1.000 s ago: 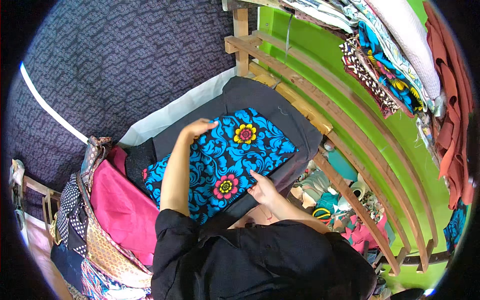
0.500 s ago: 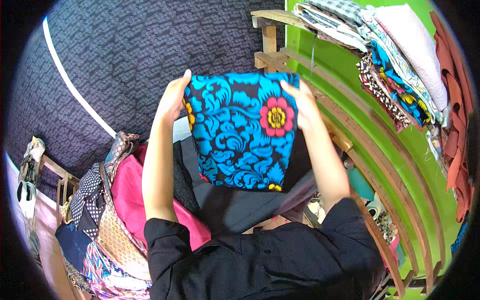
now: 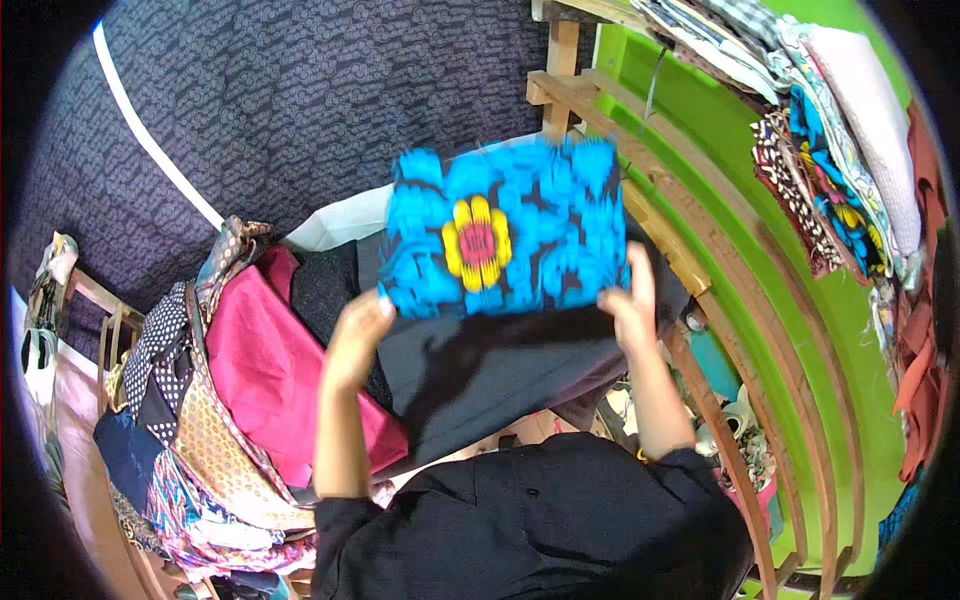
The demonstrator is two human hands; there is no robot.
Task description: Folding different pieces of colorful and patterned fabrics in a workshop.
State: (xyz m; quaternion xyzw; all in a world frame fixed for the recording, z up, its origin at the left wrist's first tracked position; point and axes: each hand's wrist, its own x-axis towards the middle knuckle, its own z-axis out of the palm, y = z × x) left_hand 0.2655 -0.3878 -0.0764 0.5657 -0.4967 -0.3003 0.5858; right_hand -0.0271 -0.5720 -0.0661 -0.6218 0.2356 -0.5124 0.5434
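Observation:
Between my two hands I hold up a folded piece of cloth (image 3: 560,210), blue and black with leafy swirls and one large flower in yellow and red. My left hand (image 3: 362,325) grips its lower left corner, thumb on the near face. At the lower right corner, my right hand (image 3: 632,300) pinches the edge, with the thumb in front. The cloth is slightly blurred by motion. Beneath it spreads a dark grey-black cloth (image 3: 470,375), on which a shadow falls.
On the left lies a heap of fabrics, among them a magenta cloth (image 3: 265,370) and a polka-dot one (image 3: 165,395). Curved wooden slats (image 3: 790,330) run along a green wall (image 3: 840,350) at right. Folded fabrics (image 3: 850,130) sit on the upper rack. A dark patterned curtain (image 3: 330,110) hangs behind.
The cloth has gone from a taller panel to a shorter, wider one, with a different flower facing me. Both hands have moved down from its upper corners to its lower corners.

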